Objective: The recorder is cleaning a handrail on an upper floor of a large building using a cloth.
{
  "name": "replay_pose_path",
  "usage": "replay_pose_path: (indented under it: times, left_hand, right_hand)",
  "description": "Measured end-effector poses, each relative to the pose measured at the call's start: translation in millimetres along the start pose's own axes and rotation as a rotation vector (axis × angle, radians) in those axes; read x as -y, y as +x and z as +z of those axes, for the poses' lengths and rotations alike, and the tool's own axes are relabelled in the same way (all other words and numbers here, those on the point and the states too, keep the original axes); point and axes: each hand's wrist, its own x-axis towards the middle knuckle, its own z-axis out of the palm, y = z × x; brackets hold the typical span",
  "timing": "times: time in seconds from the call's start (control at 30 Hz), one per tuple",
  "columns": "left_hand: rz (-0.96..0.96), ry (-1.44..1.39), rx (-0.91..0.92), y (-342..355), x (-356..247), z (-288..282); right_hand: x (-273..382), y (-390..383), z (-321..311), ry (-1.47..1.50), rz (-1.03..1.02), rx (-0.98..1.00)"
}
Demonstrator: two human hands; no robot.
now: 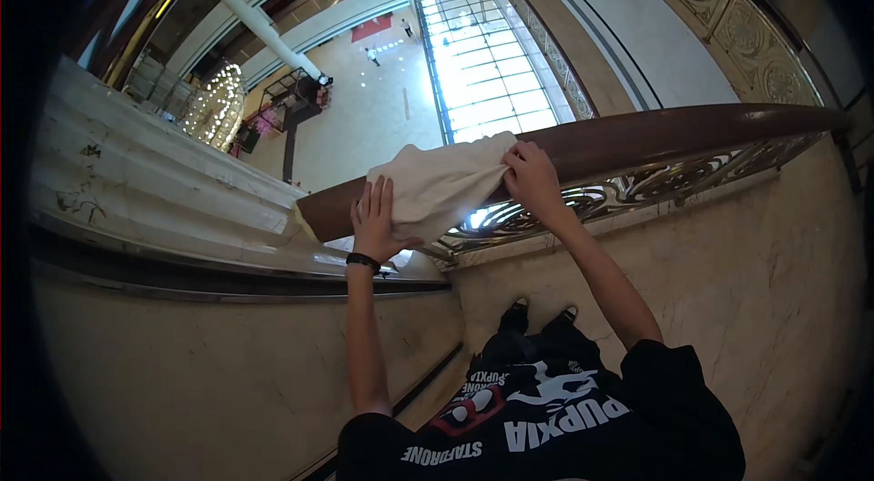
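Observation:
A cream-white cloth (443,182) lies draped over the dark brown wooden handrail (651,137), its lower part hanging down the near side. My left hand (371,224) rests on the rail at the cloth's left edge, fingers stretched out and thumb pointing right along the cloth's lower part. At the cloth's right edge, my right hand (534,179) has its fingers closed on the fabric, which is pulled into folds there. The underside of the cloth is hidden.
Below the rail runs an ornate gold-toned metal railing (583,201). A pale marble column (173,167) adjoins the rail's left end. Beyond lies a deep atrium with a lower floor (364,117), a lit chandelier (216,108) and large windows (487,53). Marble flooring (692,263) surrounds my feet.

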Motion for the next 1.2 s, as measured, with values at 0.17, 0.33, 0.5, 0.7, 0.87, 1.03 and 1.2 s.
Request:
replay_pose_path:
  times: [0.17,0.33,0.5,0.7,0.87,1.03,1.2]
  left_hand:
    - [0.09,0.016,-0.101,22,1,3]
    - [0.131,0.057,-0.038,38,3,-3]
    - [0.156,0.045,-0.024,46,-6,0]
    - [0.355,0.074,-0.046,65,-57,28]
    - [0.239,-0.008,-0.033,69,-90,26]
    - [0.195,-0.054,-0.112,88,-136,37]
    - [0.203,-0.072,-0.017,120,-219,34]
  right_hand:
    - [6,-6,-11,0.097,0.014,0.157]
    - [23,18,-7,0.091,0.066,0.271]
    - [40,20,42,-0.107,-0.135,0.119]
    - [43,13,60,0.002,-0.125,0.069]
    - [27,9,33,0.038,-0.12,0.059]
    - [-34,2,-22,0.017,-0.061,-0.031]
    - [-146,-20,-110,-0.129,0.054,-0.022]
